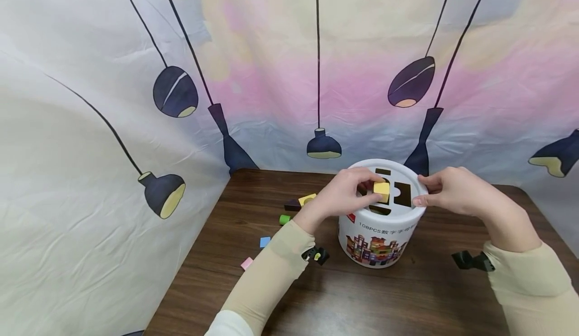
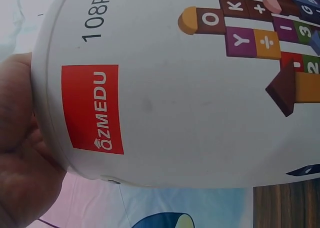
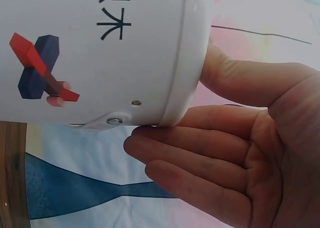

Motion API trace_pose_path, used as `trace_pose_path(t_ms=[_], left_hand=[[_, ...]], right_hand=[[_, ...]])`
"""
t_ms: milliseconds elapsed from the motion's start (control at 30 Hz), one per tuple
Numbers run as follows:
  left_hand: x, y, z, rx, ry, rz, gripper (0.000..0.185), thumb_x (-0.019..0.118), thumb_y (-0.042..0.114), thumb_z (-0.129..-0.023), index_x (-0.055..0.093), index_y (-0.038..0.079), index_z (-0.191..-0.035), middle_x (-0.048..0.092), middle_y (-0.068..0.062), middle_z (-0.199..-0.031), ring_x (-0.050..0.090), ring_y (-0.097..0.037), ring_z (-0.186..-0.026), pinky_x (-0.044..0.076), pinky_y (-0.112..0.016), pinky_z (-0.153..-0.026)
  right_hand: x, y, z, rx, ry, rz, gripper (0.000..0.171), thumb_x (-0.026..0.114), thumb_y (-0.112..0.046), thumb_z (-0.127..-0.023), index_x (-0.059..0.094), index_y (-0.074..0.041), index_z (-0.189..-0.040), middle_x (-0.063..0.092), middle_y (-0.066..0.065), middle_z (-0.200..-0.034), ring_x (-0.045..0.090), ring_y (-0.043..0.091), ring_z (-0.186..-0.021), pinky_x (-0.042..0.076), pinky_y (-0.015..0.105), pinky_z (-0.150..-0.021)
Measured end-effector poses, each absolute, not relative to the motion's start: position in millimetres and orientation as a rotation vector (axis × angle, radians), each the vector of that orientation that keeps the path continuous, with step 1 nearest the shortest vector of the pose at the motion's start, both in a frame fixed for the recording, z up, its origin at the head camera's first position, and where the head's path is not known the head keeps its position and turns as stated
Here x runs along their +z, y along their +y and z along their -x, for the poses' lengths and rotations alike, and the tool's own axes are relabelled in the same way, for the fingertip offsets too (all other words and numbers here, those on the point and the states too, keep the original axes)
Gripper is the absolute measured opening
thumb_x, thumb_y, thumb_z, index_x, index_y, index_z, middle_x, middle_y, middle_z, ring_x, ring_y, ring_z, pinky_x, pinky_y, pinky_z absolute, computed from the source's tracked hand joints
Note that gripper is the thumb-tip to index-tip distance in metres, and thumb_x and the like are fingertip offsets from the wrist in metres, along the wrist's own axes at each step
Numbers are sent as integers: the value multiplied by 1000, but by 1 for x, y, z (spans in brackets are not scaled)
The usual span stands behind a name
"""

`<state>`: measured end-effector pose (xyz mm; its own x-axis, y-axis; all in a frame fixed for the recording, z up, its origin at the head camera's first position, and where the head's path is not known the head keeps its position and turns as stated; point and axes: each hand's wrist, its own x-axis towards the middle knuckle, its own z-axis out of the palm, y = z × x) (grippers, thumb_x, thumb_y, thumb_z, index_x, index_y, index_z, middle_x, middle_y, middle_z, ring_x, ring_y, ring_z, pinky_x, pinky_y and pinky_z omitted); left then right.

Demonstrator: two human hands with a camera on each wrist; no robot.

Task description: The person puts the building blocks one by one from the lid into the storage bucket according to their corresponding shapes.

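At left, a pink block, a blue block and a green block are strewn on the counter, near to far. Centrally, a yellow block is pinched by the left hand over the slotted lid, apparently for close control; at right, the rim is touched by the right hand, its grip loosely spread, probably so the tub is steadied.

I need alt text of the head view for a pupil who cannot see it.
A left hand pinches a yellow block over the slotted lid of a white tub, while the right hand holds the rim. Small coloured blocks lie on the brown table to the left; behind hangs a cloth printed with lamps.
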<state>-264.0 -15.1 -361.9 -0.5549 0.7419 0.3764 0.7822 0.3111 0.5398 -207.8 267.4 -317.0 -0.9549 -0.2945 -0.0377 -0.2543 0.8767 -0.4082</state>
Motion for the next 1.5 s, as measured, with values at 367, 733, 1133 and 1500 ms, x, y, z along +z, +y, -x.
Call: trace_pose_path(t_ms=[367,733,1133,1500], left_hand=[[-364,-15,261,-976,-2471,1465,33,82,25,-98,75,10,-127,69,5,-112,59,-3,-96,47,-12,-82],[-363,-16,260,-965,-2467,1469,32,81,23,-98,76,9,-127,72,0,-116,62,-9,-101,47,-15,-86],[-364,-21,264,-1092,-2430,1515,33,80,22,-99,76,7,-128,74,-3,-122,65,-10,-105,51,-16,-87],[-372,-64,262,-1226,-2302,1435,29,79,22,-100,78,10,-126,69,2,-133,63,-7,-115,55,-29,-94]], right_hand=[[-318,267,207,-639,2941,412,83,86,-49,-90,60,12,-141,74,28,-118,73,37,-104,60,53,-75],[-316,266,207,-632,2964,441,78,87,-45,-91,63,12,-138,72,29,-123,72,41,-109,59,59,-82],[-317,267,209,-587,2960,441,79,86,-47,-90,64,11,-139,70,29,-127,72,41,-109,59,57,-81],[-317,266,206,-616,2960,422,82,87,-51,-88,65,10,-139,72,27,-125,72,36,-108,58,56,-81]])
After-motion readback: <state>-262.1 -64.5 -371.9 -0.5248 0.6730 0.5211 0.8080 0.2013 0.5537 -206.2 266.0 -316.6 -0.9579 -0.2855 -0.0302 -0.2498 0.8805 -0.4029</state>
